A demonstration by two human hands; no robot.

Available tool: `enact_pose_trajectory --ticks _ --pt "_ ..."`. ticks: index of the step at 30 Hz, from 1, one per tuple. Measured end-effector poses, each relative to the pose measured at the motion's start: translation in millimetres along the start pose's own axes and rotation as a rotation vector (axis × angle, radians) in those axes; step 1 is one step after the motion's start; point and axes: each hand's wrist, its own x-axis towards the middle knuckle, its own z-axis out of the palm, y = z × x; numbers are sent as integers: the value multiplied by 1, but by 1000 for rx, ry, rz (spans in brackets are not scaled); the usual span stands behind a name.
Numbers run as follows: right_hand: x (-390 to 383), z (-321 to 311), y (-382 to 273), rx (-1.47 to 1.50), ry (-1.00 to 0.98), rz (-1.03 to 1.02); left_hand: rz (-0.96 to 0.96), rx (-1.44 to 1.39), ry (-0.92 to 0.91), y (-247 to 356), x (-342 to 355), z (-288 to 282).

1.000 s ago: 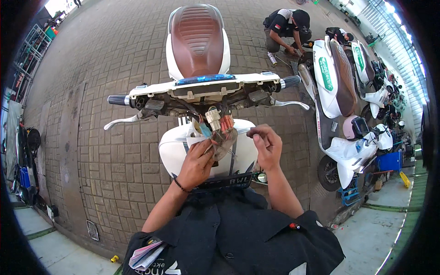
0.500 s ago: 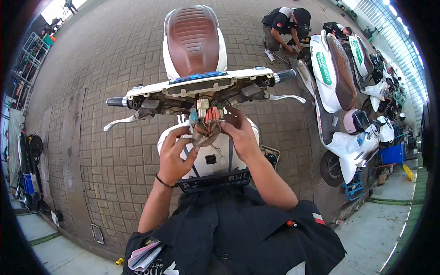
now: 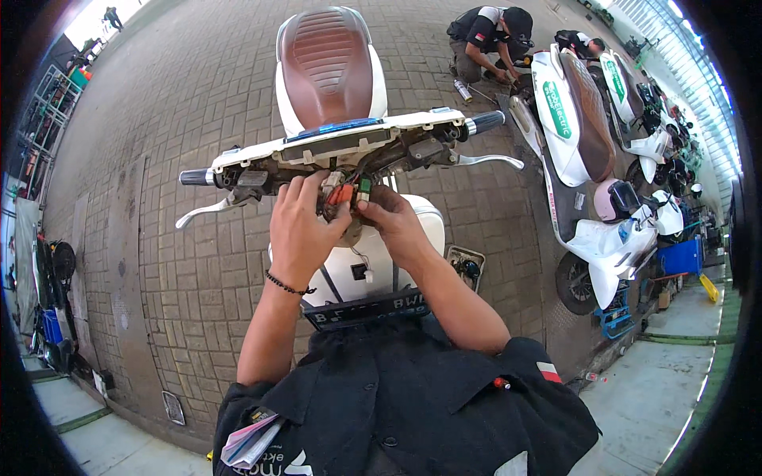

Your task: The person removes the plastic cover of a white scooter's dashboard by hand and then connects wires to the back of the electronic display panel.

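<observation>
Grey-brown paving (image 3: 198, 238) covers most of the head view, and it bends toward the dark rim of the frame. At the upper centre stands a white scooter, whose brown seat (image 3: 328, 71) points up in the frame; below the seat, its handlebar (image 3: 274, 148) crosses from left to right with the front cover opened. Just under the middle of this handlebar is a bundle of connectors (image 3: 341, 194) (orange, whitish and green pieces are visible), at the centre of the frame. Left hand (image 3: 300, 226) is closed on the left side of the bundle, its thumb against the orange pieces. Right hand (image 3: 398, 230) pinches the right side, with the thumb near the green piece; the two hands are close together. Below them is a dark number plate (image 3: 361, 307). Right of the plate lies a tray (image 3: 452, 255) with small items. At upper right, a co-worker (image 3: 486, 40) crouches beside another white scooter (image 3: 556, 131).
</observation>
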Motion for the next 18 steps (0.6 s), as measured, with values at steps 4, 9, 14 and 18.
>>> enact_pose_trajectory --ticks 4,9,14,18 --pt "-1 -7 8 82 5 17 12 -21 -17 -3 -2 3" --pt "3 -11 8 92 -2 27 107 -100 12 -13 -6 10" --pt "5 -10 6 103 -4 -7 110 -94 16 -14 -8 14" --pt "6 -3 7 143 -15 -45 200 44 12 -16 -9 10"
